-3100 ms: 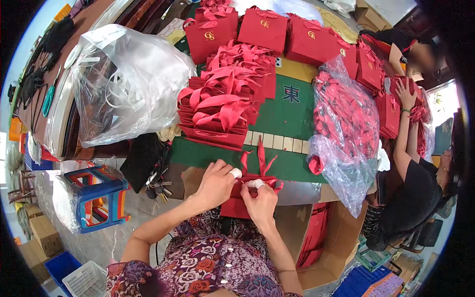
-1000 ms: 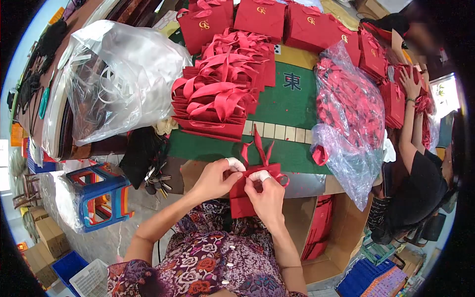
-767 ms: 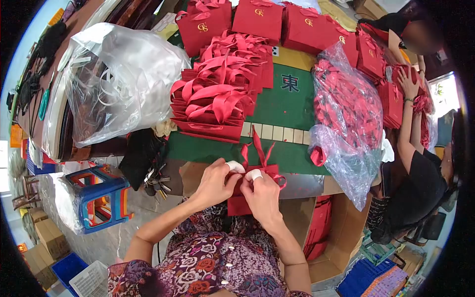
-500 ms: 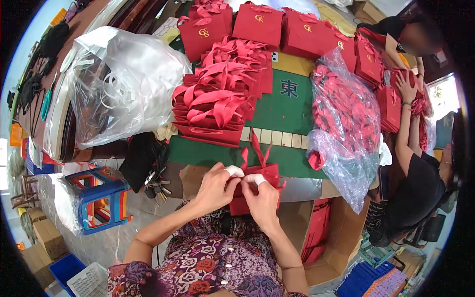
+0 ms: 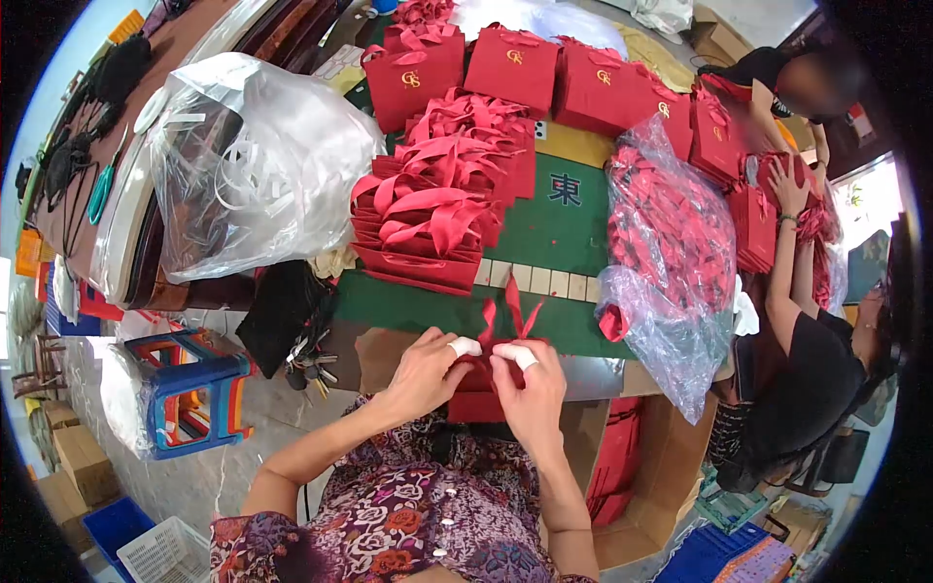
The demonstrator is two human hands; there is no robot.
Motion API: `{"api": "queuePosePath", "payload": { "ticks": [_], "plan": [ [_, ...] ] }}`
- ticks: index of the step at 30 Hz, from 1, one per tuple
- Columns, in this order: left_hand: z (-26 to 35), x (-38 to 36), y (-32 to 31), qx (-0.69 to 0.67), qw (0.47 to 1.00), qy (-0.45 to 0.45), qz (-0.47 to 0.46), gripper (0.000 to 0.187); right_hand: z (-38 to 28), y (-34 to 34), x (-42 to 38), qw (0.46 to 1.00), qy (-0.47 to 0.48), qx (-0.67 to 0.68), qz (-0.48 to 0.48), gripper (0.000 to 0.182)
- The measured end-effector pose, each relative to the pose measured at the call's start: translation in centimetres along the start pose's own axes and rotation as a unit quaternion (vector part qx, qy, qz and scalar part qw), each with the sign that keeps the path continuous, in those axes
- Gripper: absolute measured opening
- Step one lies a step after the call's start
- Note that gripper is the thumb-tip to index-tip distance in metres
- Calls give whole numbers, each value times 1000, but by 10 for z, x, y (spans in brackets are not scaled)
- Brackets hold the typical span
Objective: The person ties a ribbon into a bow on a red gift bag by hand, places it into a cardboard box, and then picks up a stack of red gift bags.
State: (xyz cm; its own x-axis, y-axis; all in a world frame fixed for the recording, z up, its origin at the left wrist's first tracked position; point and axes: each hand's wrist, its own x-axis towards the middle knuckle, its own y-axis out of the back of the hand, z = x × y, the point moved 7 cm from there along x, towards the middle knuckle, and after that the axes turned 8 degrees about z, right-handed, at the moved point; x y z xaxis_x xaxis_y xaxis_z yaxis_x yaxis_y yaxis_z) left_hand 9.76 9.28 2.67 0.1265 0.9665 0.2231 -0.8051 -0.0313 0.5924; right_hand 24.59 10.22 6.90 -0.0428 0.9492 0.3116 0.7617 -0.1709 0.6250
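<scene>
A red paper bag (image 5: 476,406) with red ribbon (image 5: 515,309) is at the table's near edge, in front of my body. My left hand (image 5: 428,371) is closed at the bag's upper left side, thumb and fingers pinched on its top edge or ribbon. Just right of it, my right hand (image 5: 530,389) pinches at the bag's top, white wrapping on one finger. White wrapping also covers a finger of my left hand. The exact part between the fingertips is hidden. Beyond my hands, a row of folded red bags (image 5: 418,267) with ribbons lies on the green table mat (image 5: 389,309).
Clear plastic sacks lie left (image 5: 262,165) and right (image 5: 671,233), the right one full of red ribbons. Red bags (image 5: 510,73) stand along the back. A co-worker (image 5: 807,360) is at the right. Below the table is a cardboard box (image 5: 646,515); stools (image 5: 194,394) stand left.
My hands have drawn slightly apart, the right one shifting a little to the right. The ribbon loops above the bag have moved slightly. The view has shifted a little.
</scene>
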Motion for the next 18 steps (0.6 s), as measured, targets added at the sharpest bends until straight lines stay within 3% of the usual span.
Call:
{"api": "queuePosePath", "payload": {
  "ticks": [6,8,10,12,18],
  "plan": [
    [7,-10,-7,50,995,-82,0,24,15,-12,22,991,33,-43,-125,13],
    [13,-15,-11,75,986,-148,-16,23,23,-27,22,964,58,-31,-256,18],
    [15,-14,-10,70,985,-157,-26,23,32,-30,31,958,41,-20,-283,20],
    [16,-15,-11,65,983,-168,-38,23,41,-40,31,924,-10,-6,-383,20],
    [14,-15,-12,58,979,-192,-39,21,59,-58,32,897,-47,34,-438,19]
  ]
}}
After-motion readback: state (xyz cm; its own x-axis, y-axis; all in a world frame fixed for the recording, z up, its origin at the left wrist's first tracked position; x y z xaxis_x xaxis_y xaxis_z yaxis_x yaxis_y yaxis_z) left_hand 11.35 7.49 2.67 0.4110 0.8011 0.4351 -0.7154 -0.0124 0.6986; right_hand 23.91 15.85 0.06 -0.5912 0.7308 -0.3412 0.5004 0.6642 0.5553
